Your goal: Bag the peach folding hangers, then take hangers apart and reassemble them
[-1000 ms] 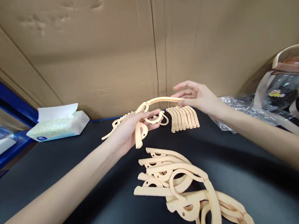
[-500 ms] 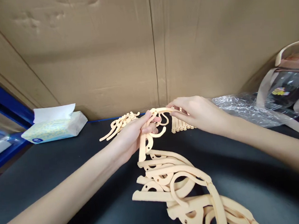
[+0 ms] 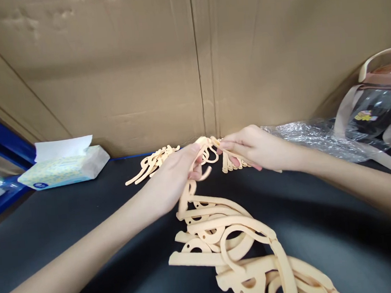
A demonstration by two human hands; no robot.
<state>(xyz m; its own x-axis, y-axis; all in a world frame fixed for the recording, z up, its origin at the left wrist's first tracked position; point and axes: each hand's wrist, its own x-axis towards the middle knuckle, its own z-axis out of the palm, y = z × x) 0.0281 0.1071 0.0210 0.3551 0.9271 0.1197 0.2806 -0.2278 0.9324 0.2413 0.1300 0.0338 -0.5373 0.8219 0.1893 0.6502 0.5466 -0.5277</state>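
A cream plastic folding hanger (image 3: 202, 140) is held between my two hands above the black table. My left hand (image 3: 173, 178) is closed around one arm of it, near the middle joint, and the curved hook sticks out below the fingers. My right hand (image 3: 257, 146) pinches the other arm, which slopes down to the right under the fingers. Part of the hanger is hidden by both hands. Nearer to me lies a loose, overlapping pile of the same hangers (image 3: 230, 221). Behind my right hand several hangers lie in a neat row (image 3: 225, 164), partly covered.
A smaller heap of hangers (image 3: 153, 162) lies at the back left. Further left is a tissue pack (image 3: 62, 166) by a blue metal frame (image 3: 1, 137). Crumpled clear plastic (image 3: 305, 140) and a strapped bottle (image 3: 380, 96) are at the right. A cardboard wall (image 3: 122, 70) closes the back.
My right hand has turned and tilted its arm of the hanger downward. My left hand has rolled over more, covering its arm. The view has shifted slightly.
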